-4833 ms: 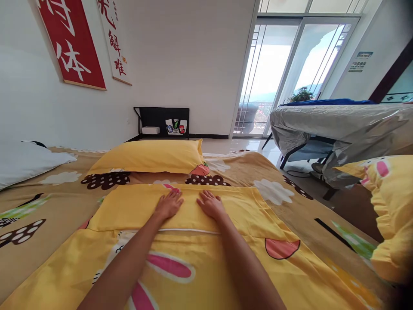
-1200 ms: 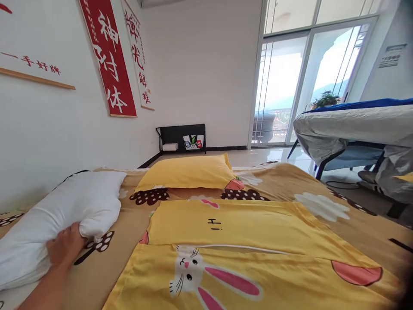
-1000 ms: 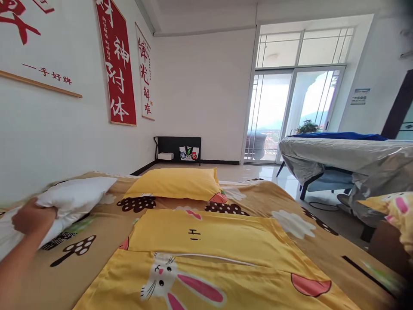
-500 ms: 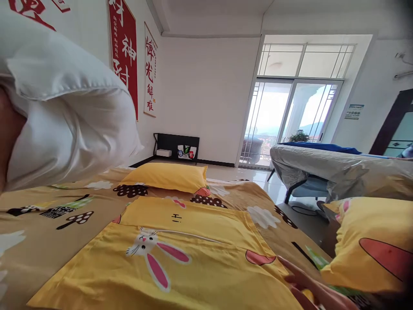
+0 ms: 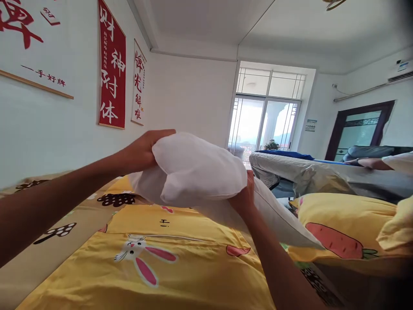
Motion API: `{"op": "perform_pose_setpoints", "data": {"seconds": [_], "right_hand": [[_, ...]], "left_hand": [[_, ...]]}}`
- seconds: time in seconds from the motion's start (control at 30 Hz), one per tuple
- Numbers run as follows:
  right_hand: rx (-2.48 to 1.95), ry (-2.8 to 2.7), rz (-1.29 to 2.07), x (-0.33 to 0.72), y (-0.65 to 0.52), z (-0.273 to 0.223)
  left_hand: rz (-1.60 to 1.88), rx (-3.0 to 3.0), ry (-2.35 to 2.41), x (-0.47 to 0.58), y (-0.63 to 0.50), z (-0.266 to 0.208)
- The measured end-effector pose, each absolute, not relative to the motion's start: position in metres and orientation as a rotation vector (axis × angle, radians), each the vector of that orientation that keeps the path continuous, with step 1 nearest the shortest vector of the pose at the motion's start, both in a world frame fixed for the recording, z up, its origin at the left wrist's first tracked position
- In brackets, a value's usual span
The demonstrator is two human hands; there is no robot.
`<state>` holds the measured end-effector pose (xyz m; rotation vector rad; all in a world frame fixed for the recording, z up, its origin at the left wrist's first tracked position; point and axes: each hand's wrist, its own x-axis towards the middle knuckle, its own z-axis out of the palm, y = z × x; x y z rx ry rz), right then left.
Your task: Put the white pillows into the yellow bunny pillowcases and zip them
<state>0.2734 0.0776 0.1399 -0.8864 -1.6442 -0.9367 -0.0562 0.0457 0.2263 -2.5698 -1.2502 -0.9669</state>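
Observation:
A white pillow [image 5: 203,168] without a cover is held up in front of me, its near edge bunched and folded between my hands. My left hand [image 5: 146,148] grips its left side, thumb side up, with most fingers hidden behind the cloth. At its right side my right hand [image 5: 243,196] is closed on the edge. Below lies a flat yellow pillowcase [image 5: 193,267] printed with a rabbit and a carrot. A slit runs across the pillowcase near the rabbit's head.
A tan patterned sheet [image 5: 77,215] covers the bed. To the right lies a yellow pillow [image 5: 342,215] with a carrot print. Beyond it stands a plastic-covered table [image 5: 290,165], with another person's arm [image 5: 371,162] over it. Scrolls hang on the left wall; a sliding glass door is behind.
The white pillow has come from the upper left to the centre, over the pillowcase. My right hand has left the pillowcase's right edge and now grips the pillow. The view has tilted up.

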Motion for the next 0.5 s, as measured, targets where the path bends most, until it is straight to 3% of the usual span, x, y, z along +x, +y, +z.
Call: {"op": "perform_pose_setpoints", "data": {"seconds": [0.1, 0.2, 0.37, 0.5], "right_hand": [[-0.755, -1.568, -0.995, 0.298, 0.088, 0.121], [-0.695, -1.499, -0.995, 0.317, 0.090, 0.122], [-0.773, -1.522, -0.897, 0.316, 0.083, 0.142], [-0.928, -1.654, -0.780, 0.305, 0.089, 0.138]], "left_hand": [[-0.869, -2.763, -0.962, -0.045, 0.039, 0.217], [-0.713, -2.572, -1.159, -0.075, 0.071, 0.178], [-1.183, -2.125, -1.269, -0.089, 0.132, 0.153], [-1.209, -2.403, -1.239, -0.050, 0.133, 0.165]]}}
